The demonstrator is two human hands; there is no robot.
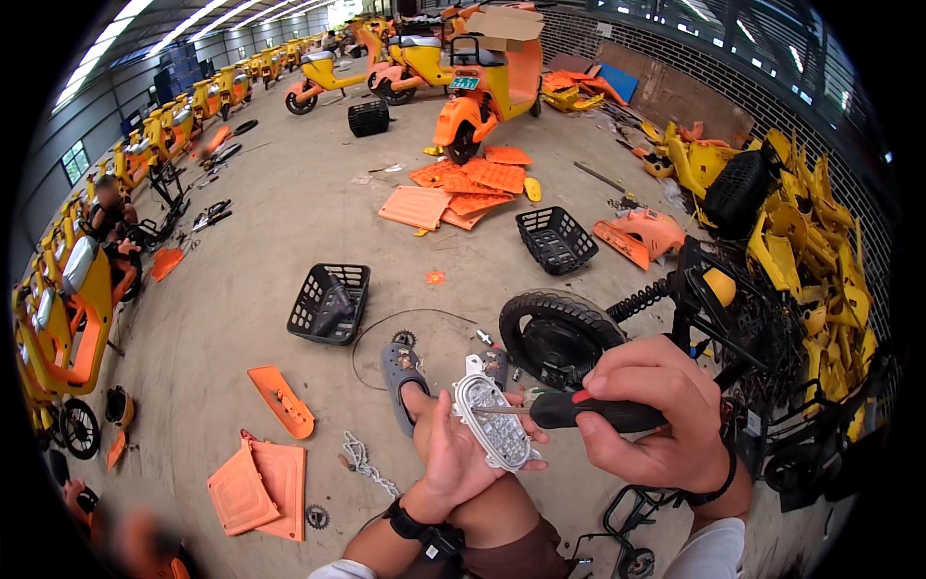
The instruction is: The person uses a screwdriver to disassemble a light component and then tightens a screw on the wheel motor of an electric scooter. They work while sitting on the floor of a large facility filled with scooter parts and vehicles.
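My left hand [449, 457] cradles an oval lamp unit [500, 431] with a clear, silvery face and pale mounting tabs. Its fingers wrap beneath the lamp and show at the far side. In my right hand [666, 425] is a screwdriver [610, 413], gripped by its black and red handle. The metal shaft points left across the lamp's face, its tip at or near the upper left rim; I cannot tell whether it touches. Beyond my hands lies a black-tyred scooter wheel [559, 333], joined to a dark frame with a coil shock absorber.
A black basket [329, 304] holding a power tool and another black basket [557, 240] stand ahead. Orange panels [280, 487] lie at left, near a chain [362, 461]. Yellow body parts [820, 261] are heaped at right. Scooters [487, 92] stand farther off; other people sit at left.
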